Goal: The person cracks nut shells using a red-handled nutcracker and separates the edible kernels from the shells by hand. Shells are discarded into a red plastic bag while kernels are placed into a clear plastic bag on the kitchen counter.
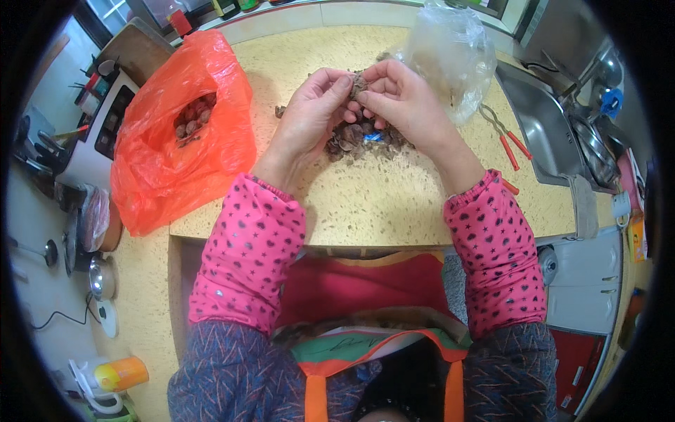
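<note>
Between my left hand [322, 105] and my right hand [395, 97] is a brown walnut piece [359, 87], pinched by the fingertips of both. Whether it is kernel or shell I cannot tell. Below my fingers lies a heap of broken walnut shells [348, 140] on the speckled yellow counter [369, 195]. A small blue wrapper-like scrap [373, 137] shows among the shells. To the left, an orange-red plastic bag [174, 174] gapes open with several whole walnuts [194, 118] inside. A clear plastic bag [448, 58] stands beyond my right hand; its contents are blurred.
A red-handled nutcracker [503, 134] lies right of my right hand, near the stainless steel sink [543, 126]. Another red handle [510, 186] peeks out beside my right sleeve. A grey cloth [581, 205] hangs over the counter's front edge. Bottles [225, 8] line the back ledge.
</note>
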`<state>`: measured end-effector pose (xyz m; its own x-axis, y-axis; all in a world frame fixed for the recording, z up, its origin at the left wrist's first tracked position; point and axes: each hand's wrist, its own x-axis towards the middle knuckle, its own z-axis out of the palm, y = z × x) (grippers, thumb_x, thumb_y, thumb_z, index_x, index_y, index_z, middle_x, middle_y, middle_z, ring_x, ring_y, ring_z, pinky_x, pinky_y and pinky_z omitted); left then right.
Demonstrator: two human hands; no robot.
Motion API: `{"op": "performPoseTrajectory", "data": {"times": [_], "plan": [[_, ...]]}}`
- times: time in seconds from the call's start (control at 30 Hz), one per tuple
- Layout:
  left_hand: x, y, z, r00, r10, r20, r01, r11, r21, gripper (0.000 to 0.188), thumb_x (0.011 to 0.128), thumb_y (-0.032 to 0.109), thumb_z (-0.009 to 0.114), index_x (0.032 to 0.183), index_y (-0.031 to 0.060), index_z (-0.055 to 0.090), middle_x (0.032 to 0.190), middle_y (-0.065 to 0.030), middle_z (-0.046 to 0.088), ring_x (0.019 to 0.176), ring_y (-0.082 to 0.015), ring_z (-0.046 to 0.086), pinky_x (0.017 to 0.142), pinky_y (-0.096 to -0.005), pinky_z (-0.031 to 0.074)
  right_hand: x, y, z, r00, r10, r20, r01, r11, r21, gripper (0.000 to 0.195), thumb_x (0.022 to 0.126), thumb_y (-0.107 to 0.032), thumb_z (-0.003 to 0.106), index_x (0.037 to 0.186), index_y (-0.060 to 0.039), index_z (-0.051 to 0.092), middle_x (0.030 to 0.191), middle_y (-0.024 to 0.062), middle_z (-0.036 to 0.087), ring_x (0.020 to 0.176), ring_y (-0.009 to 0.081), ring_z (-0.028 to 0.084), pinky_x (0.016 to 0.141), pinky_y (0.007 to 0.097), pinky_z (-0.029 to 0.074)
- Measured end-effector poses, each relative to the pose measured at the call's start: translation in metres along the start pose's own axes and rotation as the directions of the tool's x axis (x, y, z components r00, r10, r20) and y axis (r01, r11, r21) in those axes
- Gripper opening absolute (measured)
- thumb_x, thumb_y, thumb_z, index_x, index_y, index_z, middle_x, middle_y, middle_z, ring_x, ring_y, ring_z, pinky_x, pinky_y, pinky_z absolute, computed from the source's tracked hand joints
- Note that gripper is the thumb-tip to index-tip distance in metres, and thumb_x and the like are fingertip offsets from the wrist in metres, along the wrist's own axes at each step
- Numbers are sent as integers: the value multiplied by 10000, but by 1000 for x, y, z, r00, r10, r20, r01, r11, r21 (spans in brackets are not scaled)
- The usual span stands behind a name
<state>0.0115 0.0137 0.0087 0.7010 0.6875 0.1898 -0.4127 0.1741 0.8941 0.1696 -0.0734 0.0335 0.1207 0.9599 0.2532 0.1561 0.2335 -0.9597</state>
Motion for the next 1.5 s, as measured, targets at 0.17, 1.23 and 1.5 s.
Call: {"op": "performPoseTrajectory", "data": {"times": [0.17,1.23,1.5], "plan": [[1,-1,-2,999,-33,11,32,994,102,282,1005,213,606,1200,10,583,957,-44,647,814,-113,623,729,-232,531,-3,6,-6,997,-50,57,49,999,13,304,927,-122,656,1188,1,558,827,15,670,703,57,606,596,202,479],[-5,-5,13,1000,-16,-17,23,853,522,327,979,90,385,1259,6,532,951,-43,619,801,-92,578,712,-233,500,-1,14,-5,993,105,-49,-106,994,-14,126,953,-55,630,1058,10,609,875,44,671,767,89,676,688,212,563],[-4,-6,9,1000,11,22,-19,907,420,286,1030,210,558,1240,19,580,997,-29,648,826,-74,590,711,-218,501,0,14,-6,998,42,-43,-39,997,60,133,957,-66,634,1066,9,621,891,45,674,768,92,671,696,213,566]]}}
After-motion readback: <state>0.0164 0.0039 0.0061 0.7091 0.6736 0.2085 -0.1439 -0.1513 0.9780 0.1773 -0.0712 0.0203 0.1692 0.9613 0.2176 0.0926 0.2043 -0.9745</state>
